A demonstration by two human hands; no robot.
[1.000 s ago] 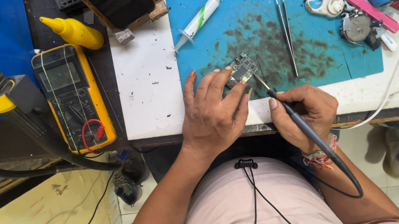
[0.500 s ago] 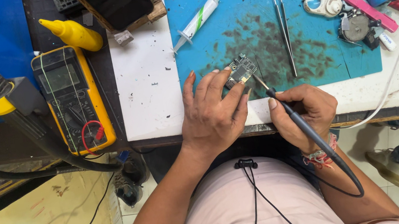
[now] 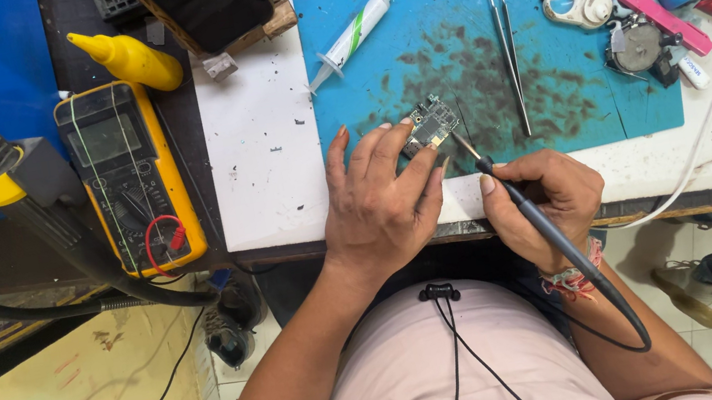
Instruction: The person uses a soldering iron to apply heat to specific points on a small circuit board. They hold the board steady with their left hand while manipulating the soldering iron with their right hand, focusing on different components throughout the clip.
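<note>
Head view: one small green circuit board [image 3: 430, 125], one black pen-shaped soldering iron [image 3: 547, 235], one pair of steel tweezers [image 3: 509, 54].
Your left hand [image 3: 380, 201] pins the board on the stained blue mat [image 3: 596, 107] under its fingertips [image 3: 406, 124]; your right hand [image 3: 554, 201] is wrapped shut around the iron, tip beside the board.

A stained blue mat [image 3: 551, 100], yellow multimeter [image 3: 130, 175], and white tabletop [image 3: 261, 148].

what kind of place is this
Likely an electronics repair bench: a soldering iron in the right hand works a small circuit board on a blue mat, with a multimeter nearby.
</note>
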